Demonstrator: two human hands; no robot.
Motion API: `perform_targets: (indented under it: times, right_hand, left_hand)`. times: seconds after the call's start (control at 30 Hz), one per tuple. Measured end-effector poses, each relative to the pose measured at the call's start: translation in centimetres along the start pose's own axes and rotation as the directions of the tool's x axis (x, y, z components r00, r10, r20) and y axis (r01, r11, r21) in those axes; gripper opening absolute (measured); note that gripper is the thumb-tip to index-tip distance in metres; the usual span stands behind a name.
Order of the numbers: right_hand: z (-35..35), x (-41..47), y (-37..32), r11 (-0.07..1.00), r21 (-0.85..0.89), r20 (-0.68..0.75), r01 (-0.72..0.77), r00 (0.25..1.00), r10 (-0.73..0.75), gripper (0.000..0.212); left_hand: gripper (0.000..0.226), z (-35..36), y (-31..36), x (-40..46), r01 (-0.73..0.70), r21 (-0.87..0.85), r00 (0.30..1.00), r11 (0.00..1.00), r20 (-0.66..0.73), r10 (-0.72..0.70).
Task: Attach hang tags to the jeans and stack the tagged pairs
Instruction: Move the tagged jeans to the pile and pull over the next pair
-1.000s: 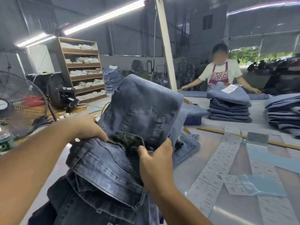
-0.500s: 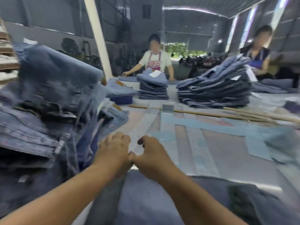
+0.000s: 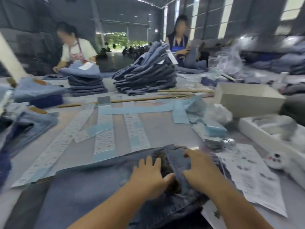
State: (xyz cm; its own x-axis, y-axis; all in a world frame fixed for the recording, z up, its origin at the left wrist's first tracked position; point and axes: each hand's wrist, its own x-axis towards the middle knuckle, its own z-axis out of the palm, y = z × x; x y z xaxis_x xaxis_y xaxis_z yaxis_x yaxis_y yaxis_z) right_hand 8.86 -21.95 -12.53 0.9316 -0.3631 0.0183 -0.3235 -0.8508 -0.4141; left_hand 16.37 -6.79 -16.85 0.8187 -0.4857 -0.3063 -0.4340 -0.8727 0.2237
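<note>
Laid flat on the desk [image 3: 158, 129] since half a second ago, the jeans [image 3: 92, 184] now lie under both hands at the near edge. Left hand [image 3: 149, 177] rests there, fingers relaxed; right hand [image 3: 200, 169] presses the waistband, fingers spread, gripping nothing. Label strips [image 3: 104, 129] lie just beyond.

I see jeans [image 3: 92, 184] lying before me on the table [image 3: 158, 128], label strips [image 3: 105, 134] behind them, two stacks [image 3: 148, 76] farther back, and perhaps boxes [image 3: 247, 100] at right.
</note>
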Motion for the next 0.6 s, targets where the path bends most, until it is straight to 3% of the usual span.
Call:
perform_targets:
  times: [0.17,0.3,0.5,0.6]
  right_hand:
    - [0.1,-1.2,3.8,0.982,0.109,-0.057,-0.151,0.986,0.158,0.045]
    - [1.1,-1.3,4.8,0.982,0.152,-0.149,-0.111,0.98,0.134,0.044]
    - [1.5,-0.6,4.2,0.979,0.201,-0.302,0.047,0.953,0.016,0.034]
    - [0.8,0.3,4.3,0.945,0.312,-0.294,0.099,0.956,-0.003,0.026]
  left_hand:
    - [0.095,2.8,0.2,2.0,0.039,-0.008,0.975,0.999,-0.216,-0.04]
    - [0.097,2.9,-0.4,2.1,0.031,0.012,0.866,0.999,-0.499,-0.02]
    - [0.05,1.9,-0.8,2.1,-0.128,-0.132,0.737,0.983,-0.675,0.005]
    - [0.046,-0.2,-1.6,2.9,-0.173,-0.207,0.718,0.963,-0.695,-0.02]
